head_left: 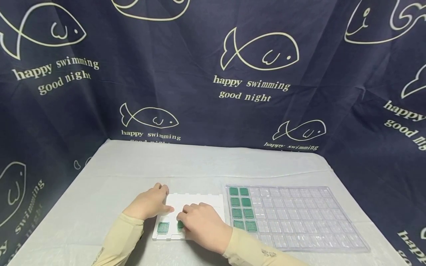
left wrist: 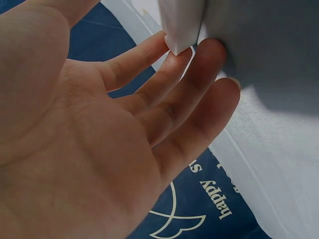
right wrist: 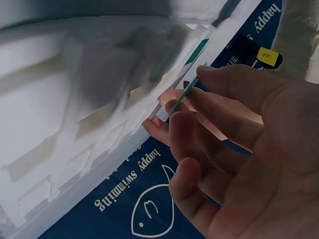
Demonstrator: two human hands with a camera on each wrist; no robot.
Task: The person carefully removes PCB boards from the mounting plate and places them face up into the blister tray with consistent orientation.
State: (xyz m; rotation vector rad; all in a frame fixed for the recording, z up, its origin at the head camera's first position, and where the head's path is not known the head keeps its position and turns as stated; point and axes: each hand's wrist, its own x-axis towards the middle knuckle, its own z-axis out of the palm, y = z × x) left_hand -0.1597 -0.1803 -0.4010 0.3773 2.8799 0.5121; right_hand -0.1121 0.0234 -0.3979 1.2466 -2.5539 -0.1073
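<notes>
My right hand [head_left: 206, 226] is over the white tray [head_left: 191, 199], pinching a small green perforated circuit board [right wrist: 184, 94] edge-on between thumb and fingertips. In the head view most of that board is hidden by the hand. My left hand [head_left: 149, 202] lies at the tray's left side, its thumb on the top face; the left wrist view shows fairly straight fingers [left wrist: 174, 107] touching a white corner. Another green circuit board [head_left: 163, 227] sits in the tray's near left part.
A clear plastic compartment tray [head_left: 299, 218] stands right of the white one. Several green boards [head_left: 237, 213] fill cells in its two left columns. A white cloth covers the table [head_left: 199, 162]; a dark blue fish-print curtain [head_left: 199, 74] hangs behind it.
</notes>
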